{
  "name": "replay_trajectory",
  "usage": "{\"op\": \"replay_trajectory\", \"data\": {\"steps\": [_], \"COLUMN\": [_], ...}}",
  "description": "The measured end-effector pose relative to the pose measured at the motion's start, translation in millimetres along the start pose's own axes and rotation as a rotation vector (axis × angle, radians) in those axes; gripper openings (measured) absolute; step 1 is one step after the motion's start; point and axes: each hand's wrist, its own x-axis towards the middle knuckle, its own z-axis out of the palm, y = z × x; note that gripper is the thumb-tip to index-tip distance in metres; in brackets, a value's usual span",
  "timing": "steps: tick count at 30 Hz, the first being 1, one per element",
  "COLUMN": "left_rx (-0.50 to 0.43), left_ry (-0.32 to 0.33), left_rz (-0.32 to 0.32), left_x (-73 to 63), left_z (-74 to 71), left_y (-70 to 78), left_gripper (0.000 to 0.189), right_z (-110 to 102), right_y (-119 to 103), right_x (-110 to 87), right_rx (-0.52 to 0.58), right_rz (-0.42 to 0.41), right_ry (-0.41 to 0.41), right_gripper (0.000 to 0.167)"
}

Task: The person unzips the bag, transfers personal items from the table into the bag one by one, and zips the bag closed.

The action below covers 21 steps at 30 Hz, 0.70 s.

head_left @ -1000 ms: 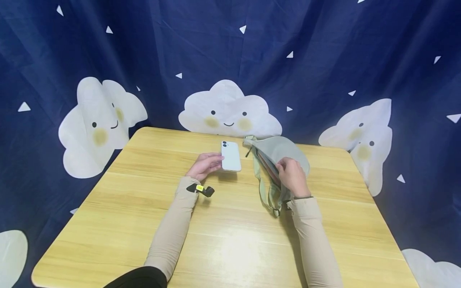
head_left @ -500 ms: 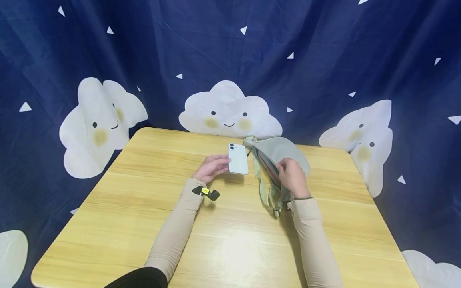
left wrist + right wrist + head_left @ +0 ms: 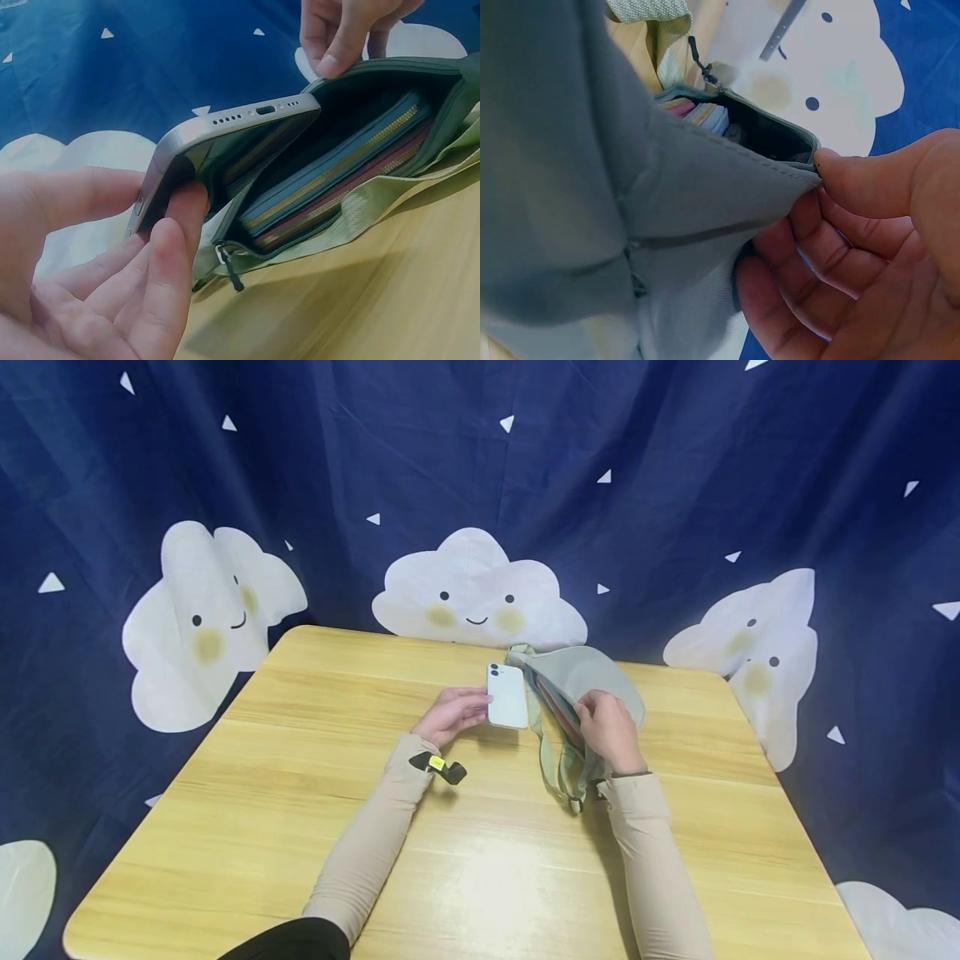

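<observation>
A pale smartphone [image 3: 507, 697] with two rear lenses is gripped along its left edge by my left hand [image 3: 454, 714], held above the table just left of a grey-green waist bag [image 3: 596, 672]. In the left wrist view the phone's port end [image 3: 264, 110] points toward the bag's unzipped mouth. Inside the bag lie a blue zipped pouch [image 3: 330, 165] and a dark red zipped pouch [image 3: 352, 187]. My right hand [image 3: 611, 731] pinches the bag's rim between thumb and fingers, and the mouth stands wide. In the right wrist view the bag's fabric [image 3: 697, 187] hides most of the inside.
The light wooden table [image 3: 247, 827] carries the bag near its back edge. The bag's strap [image 3: 550, 760] trails toward the front. A black zipper pull [image 3: 231, 270] hangs at the opening's end. Behind is a dark blue curtain [image 3: 322, 468] with cloud prints.
My left hand has carried the smartphone rightward and slightly nearer to me, up close to the bag. The right hand and the bag stay where they were.
</observation>
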Motion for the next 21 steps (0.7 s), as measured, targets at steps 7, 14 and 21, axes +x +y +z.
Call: {"op": "replay_trajectory", "data": {"steps": [7, 14, 21], "left_rx": [-0.007, -0.013, 0.01], "left_ry": [-0.014, -0.041, -0.051], "left_rz": [0.006, 0.006, -0.001], "left_x": [0.3, 2.0, 5.2], "left_z": [7.0, 14.2, 24.4], "left_y": [-2.2, -5.8, -5.7], "left_gripper": [0.049, 0.05, 0.05], "right_z": [-0.5, -1.8, -1.6], "right_y": [0.8, 2.1, 0.8], "right_x": [-0.5, -2.1, -1.2], "right_rx": [-0.003, -0.003, 0.001], "right_rz": [-0.013, -0.007, -0.015], "right_ry": [0.008, 0.018, 0.011], "right_gripper": [0.019, 0.018, 0.018]}}
